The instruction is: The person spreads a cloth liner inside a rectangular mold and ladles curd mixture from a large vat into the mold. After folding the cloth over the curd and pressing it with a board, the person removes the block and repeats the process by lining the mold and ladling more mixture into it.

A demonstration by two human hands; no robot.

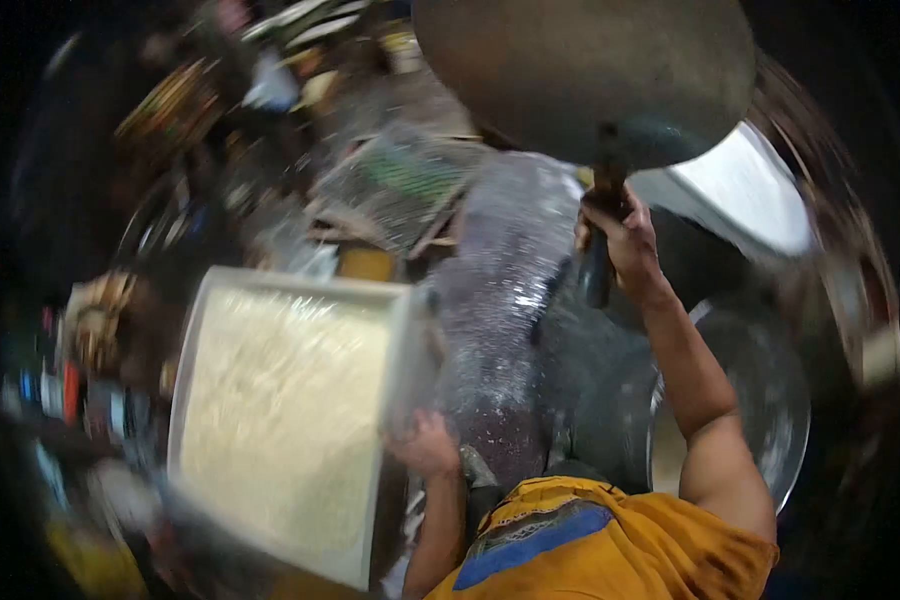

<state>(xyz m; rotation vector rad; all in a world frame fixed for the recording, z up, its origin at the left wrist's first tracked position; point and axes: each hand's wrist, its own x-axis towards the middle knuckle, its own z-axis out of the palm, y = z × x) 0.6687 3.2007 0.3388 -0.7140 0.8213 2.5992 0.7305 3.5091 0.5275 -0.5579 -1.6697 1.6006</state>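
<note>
My right hand [630, 240] is closed around the dark handle of a large round metal pan [585, 75]. The pan is raised at the top of the view, with its broad face towards me. At the lower middle, my left hand [428, 445] is beside the right wall of a white rectangular tub [398, 370]. Motion blurs its fingers, and I cannot tell whether they grip the tub's edge or only touch it. A pale cream, uneven mass [280, 410] fills much of the tub; its exact kind is unclear.
A big metal basin [795, 420] stands under my right arm, with something pale inside. A white rounded surface [755, 190] lies behind the pan. Wet, shiny floor [500, 300] runs down the middle. A mesh-like rack [405, 185] and blurred clutter fill the left.
</note>
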